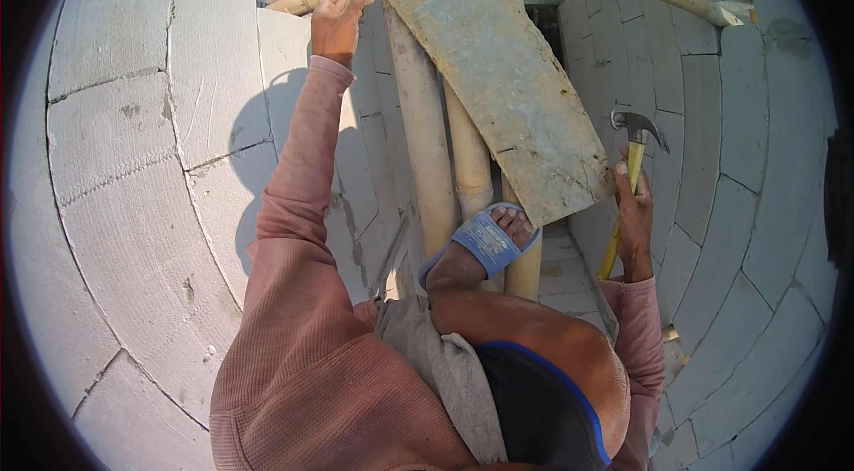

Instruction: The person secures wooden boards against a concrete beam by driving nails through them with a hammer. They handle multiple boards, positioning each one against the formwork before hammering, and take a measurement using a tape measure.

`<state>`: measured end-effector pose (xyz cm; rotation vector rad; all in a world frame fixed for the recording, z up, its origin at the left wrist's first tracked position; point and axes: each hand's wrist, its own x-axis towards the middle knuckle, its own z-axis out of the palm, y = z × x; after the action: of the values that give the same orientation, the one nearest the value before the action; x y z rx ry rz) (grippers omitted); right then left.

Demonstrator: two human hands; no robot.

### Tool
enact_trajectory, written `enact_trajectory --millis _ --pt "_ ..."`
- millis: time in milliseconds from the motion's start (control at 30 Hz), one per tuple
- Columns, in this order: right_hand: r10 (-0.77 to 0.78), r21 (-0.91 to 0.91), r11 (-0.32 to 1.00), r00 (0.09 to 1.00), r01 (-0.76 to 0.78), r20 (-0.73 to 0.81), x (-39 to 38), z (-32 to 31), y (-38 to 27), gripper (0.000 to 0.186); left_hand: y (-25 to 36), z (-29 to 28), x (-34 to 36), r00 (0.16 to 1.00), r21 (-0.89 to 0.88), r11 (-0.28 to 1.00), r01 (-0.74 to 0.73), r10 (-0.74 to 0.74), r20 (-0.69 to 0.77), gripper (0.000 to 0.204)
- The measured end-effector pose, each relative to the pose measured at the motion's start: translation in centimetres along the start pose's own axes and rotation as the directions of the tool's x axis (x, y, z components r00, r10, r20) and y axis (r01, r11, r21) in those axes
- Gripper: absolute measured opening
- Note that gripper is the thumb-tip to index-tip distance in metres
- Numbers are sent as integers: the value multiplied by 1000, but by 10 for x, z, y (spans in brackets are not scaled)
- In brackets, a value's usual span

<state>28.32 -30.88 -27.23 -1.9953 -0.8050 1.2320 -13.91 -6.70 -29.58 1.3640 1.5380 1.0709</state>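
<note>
Bright sun casts a shadow leftward; joints bend near the rim

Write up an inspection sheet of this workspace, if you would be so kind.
Surface: round pale bamboo poles, a blue sandal over them
Job's things: worn grey-brown flat board slanting over the poles; yellow-handled hammer with dark metal head
Clutter: small dark nail-like piece on the board
Grip: right hand around the hammer's handle; left hand by the board's left edge, contact unclear
Cables: nothing seen
Surroundings: pale grey block walls on both sides
</note>
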Motion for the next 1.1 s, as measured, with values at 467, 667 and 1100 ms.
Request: enact_trajectory --millis 467,667,1100 --pt "136 371 904 967 -211 217 2 -34 -89 56 -26 44 -5 992 317 944 -95 63 109 43" --pt "34 -40 999 991 -29 133 -15 -13 -117 56 -15 19 -2 983 -344 924 166 -126 136 48" --pt "-36 -172 982 970 79 242 -20 2 -121 54 -18 19 14 953 516 851 -99 -68 296 37"
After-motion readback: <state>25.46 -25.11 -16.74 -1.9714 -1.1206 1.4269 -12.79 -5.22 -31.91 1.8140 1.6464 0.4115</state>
